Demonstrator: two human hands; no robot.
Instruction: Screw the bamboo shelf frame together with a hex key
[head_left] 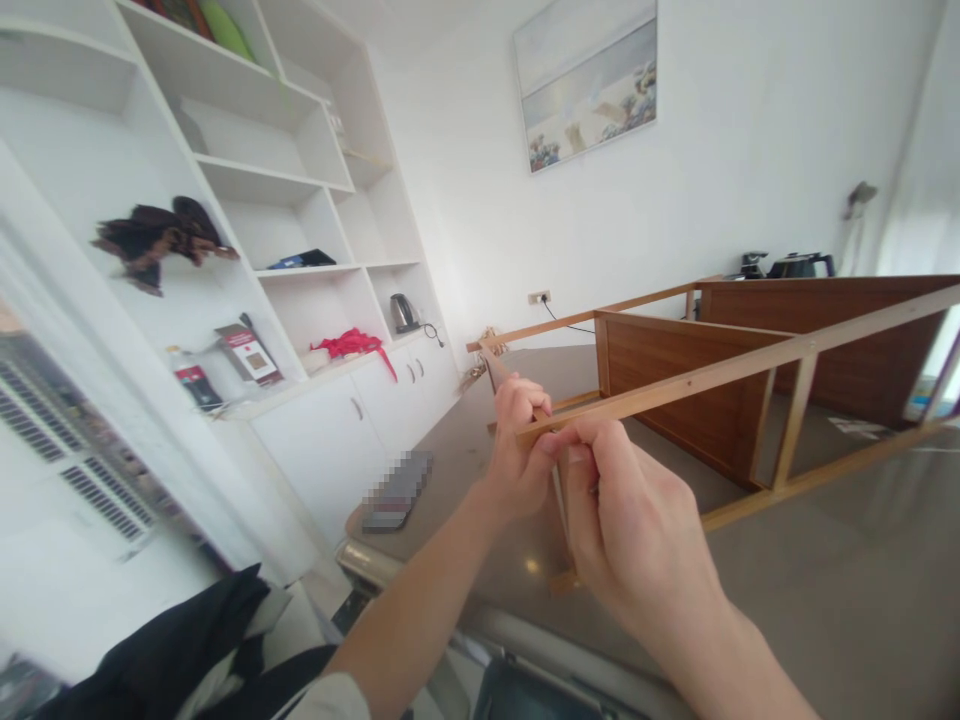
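Observation:
A wooden shelf frame lies on its side on the grey-brown table, with brown panels set across it. My left hand is closed round the near end of the frame at its corner, the thumb pressed close to the rail's tip. Right beside it, my right hand is closed in a pinch just under the same rail end. Whatever lies between the right fingertips is hidden by the fingers and too small to make out.
A pixelated dark flat object lies near the table's left corner. White shelving with a kettle and red cloth stands at the left. Another dark kettle shows behind the frame. Dark cloth is at the lower left.

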